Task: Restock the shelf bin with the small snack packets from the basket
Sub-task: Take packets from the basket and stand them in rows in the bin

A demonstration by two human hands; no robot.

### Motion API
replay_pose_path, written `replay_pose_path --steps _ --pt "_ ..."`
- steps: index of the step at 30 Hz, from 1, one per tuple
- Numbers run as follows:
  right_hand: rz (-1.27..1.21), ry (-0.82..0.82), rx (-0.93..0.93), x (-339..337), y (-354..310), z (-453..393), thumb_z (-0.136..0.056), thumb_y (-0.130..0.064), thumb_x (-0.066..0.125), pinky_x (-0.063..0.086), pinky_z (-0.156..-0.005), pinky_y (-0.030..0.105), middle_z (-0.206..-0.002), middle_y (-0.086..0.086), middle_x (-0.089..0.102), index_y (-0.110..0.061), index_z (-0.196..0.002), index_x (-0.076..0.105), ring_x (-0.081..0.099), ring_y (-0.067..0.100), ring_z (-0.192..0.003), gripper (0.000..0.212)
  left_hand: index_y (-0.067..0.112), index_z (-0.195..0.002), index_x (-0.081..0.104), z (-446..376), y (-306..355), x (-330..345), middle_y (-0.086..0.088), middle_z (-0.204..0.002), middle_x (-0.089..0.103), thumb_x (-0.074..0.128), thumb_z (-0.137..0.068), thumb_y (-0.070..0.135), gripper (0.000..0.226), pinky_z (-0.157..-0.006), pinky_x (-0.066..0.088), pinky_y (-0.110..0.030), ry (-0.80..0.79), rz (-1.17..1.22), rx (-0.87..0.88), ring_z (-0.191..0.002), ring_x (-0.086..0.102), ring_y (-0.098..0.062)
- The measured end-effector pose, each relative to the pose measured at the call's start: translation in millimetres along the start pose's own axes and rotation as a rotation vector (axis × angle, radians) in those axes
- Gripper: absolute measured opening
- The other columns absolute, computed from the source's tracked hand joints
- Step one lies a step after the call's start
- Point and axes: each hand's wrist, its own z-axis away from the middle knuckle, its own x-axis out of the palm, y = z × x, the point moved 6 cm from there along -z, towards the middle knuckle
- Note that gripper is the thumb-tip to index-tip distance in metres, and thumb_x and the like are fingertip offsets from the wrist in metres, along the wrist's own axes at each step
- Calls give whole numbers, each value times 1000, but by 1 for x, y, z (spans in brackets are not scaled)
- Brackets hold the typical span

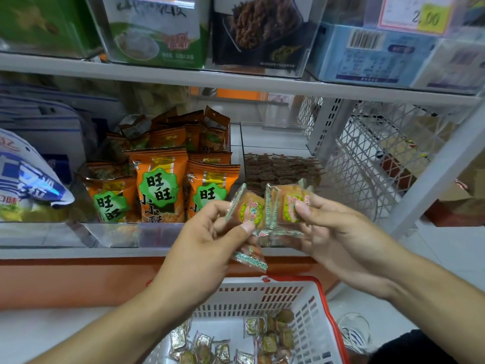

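Mid-restock: the left hand [210, 232] and right hand [330, 232] each pinch small snack packets [252, 210] before the shelf bin [262, 143], while many remain in the basket [262, 295].

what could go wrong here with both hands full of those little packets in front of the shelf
1. The left hand pinches one packet while another packet dangles loosely below its fingers; it could slip, though the basket underneath might catch it.
2. The right hand holds its packet by thumb and fingers only, so it may drop short of the bin.
3. The orange snack bags sit right beside the brown packet stack; packets could land in the wrong compartment.
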Motion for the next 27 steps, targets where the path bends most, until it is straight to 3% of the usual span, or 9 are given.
replay_pose_path --steps 3,5,9,11,18,21,23,25,27 --pt "-4 80 -17 10 13 -1 -90 -24 63 48 -103 43 -126 15 69 -9 -130 64 65 27 -117 43 18 -107 63 2 -5 6 -10 -97 79 72 -82 31 29 -83 61 -38 5 55 3 -96 76 -29" --pt "20 115 -19 14 18 -1 -95 -27 58 53 -99 38 -123 13 71 -12 -128 67 68 25 -113 37 12 -111 59 3 -7 11 -8 -97 80 68 -90 22 25 -80 61 -29 -1 63 -2 -94 77 -24" --pt "59 152 37 15 25 -2 -101 -33 49 56 -92 32 -119 9 74 -14 -127 69 71 21 -100 37 13 -101 53 5 -10 20 17 -56 63 58 -101 20 8 -56 43 -5 -16 -2 -2 -57 59 4" --pt "75 187 89 12 28 -1 -100 -37 49 53 -101 37 -117 11 74 -12 -126 70 71 22 -103 41 16 -105 54 6 -13 22 20 -54 59 55 -103 21 6 -56 41 -5 -17 -46 -11 -58 60 6" --pt "68 80 137 6 16 1 -93 -36 59 55 -96 38 -120 14 72 -9 -127 68 70 24 -109 44 41 -117 69 2 -11 19 16 -104 75 61 -101 27 23 -84 48 -13 79 -260 1 -93 69 1" --pt "68 114 43 -14 -6 -5 -82 -23 72 59 -91 36 -120 18 72 0 -128 62 70 26 -105 52 43 -126 62 -4 -14 22 22 -103 75 67 -96 25 36 -82 57 -22 57 -225 -53 -88 73 -12" --pt "308 236 -93 -36 -35 -12 -76 -21 79 59 -86 24 -113 8 75 -5 -124 62 72 16 -101 54 45 -123 60 -7 -18 29 28 -107 72 70 -95 21 39 -80 61 -23 13 -179 -78 -87 75 -10" --pt "1008 380 -194 -60 -70 -22 -79 -27 83 49 -80 7 -108 -11 71 -26 -118 61 68 3 -95 45 45 -122 59 -9 -20 35 33 -110 68 71 -95 23 37 -79 60 -22 -17 -181 -81 -88 74 -3" --pt "1764 422 -159 -84 -87 -41 -88 -38 72 52 -87 22 -113 -4 66 -30 -124 61 64 17 -102 39 46 -121 60 -14 -21 40 34 -111 67 72 -94 26 36 -77 59 -20 -30 -174 -86 -89 74 -2"
